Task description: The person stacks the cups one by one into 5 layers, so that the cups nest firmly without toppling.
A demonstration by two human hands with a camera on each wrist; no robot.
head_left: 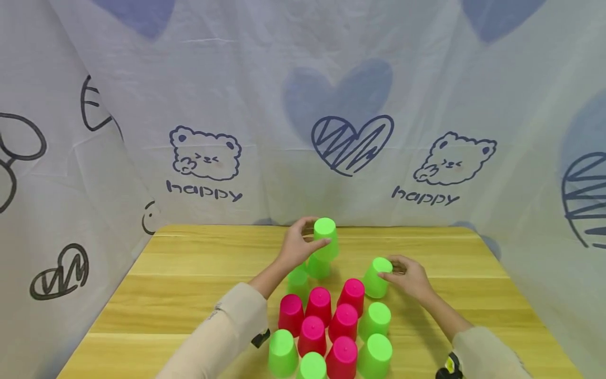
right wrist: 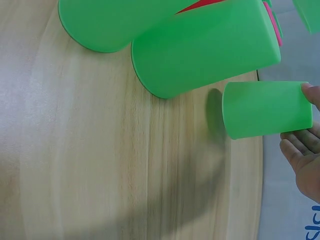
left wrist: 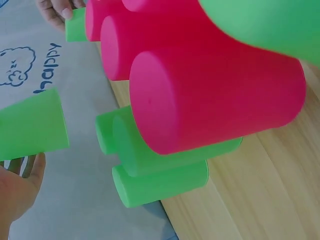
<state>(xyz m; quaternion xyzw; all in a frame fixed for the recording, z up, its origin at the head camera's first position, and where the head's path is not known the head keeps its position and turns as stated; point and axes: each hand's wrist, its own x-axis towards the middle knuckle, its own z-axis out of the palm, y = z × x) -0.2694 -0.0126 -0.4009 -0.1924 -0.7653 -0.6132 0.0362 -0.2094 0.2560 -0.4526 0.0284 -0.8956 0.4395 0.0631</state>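
Note:
My left hand (head_left: pixel 294 246) grips an upside-down green cup (head_left: pixel 326 238) between thumb and fingers, raised at the back of the group. Below it, other green cups (head_left: pixel 298 283) show partly. In the left wrist view, the held cup (left wrist: pixel 32 127) hangs apart from the standing ones. At the right, my right hand (head_left: pixel 413 277) holds another upturned green cup (head_left: pixel 375 280) near its closed end. The right wrist view shows this cup (right wrist: pixel 265 110) tilted or lifted slightly, its shadow beside the rim. Several red cups (head_left: pixel 343 322) stand upside down in the middle.
Two green cups (head_left: pixel 375 355) stand along the right of the red ones, and more green cups (head_left: pixel 282 353) at the front left. All stand on a wooden table (head_left: pixel 189 263). Behind its far edge hangs a white cloth (head_left: pixel 274 158) printed with hearts and bears.

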